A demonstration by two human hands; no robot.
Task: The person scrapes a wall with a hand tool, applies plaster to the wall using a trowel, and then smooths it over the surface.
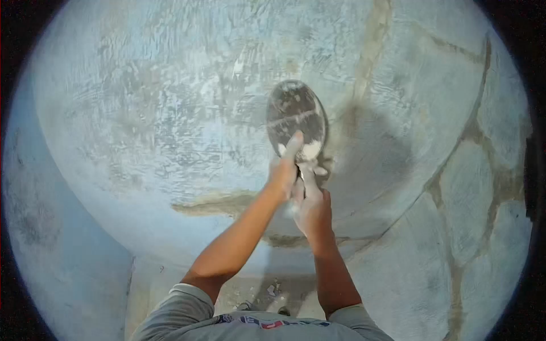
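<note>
Okay, left hand (282, 172) clamps dusty oval plate (296, 113) at its lower end, thumb on the face. Right hand (314, 210) just beside, fingers bent; can't tell its grip. Plate's in front of blotchy pale wall (165, 113), contact unclear.

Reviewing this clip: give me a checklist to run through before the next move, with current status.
1. Left hand on the oval tool: ok, a digit lies over its lower end.
2. Right hand close by: ok, just below the tool's plate; its grip is unclear.
3. Plate free of residue: not ok, white powder at its lower end.
4. Plate touching the blue-grey surface: cannot tell.
5. Surface uniform: not ok, brownish patch at lower left.
</note>
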